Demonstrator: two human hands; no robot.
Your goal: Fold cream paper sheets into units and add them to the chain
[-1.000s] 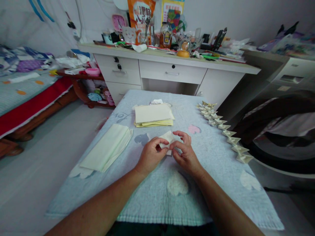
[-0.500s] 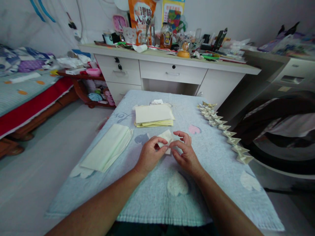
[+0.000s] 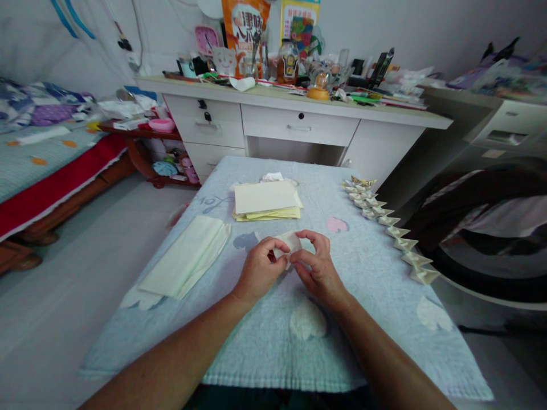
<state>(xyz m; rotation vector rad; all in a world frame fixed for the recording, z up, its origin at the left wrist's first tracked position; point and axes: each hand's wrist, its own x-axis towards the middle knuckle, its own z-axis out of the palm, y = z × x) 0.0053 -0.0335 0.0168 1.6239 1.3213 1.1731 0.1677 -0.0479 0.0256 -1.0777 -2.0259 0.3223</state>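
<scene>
A small piece of folded pale paper is held between my two hands over the cloth-covered table. My left hand pinches its left side between thumb and index finger. On the right side, my right hand grips the paper's near edge with thumb and fingers, the index finger bent over its far corner. Beyond the hands lies a stack of cream and yellow paper sheets. To the left rests a pile of long pale-green folded paper. A row of folded paper boats runs along the right side.
Behind the table stands a white desk crowded with a jar, an orange bag and a pink clock. A washing machine is close on the right. At left are a bed and a small wooden shelf.
The paper's far corner has bent down and it looks more curved. My right hand has shifted slightly left, its index finger now at the paper's edge. The left hand stays almost still.
</scene>
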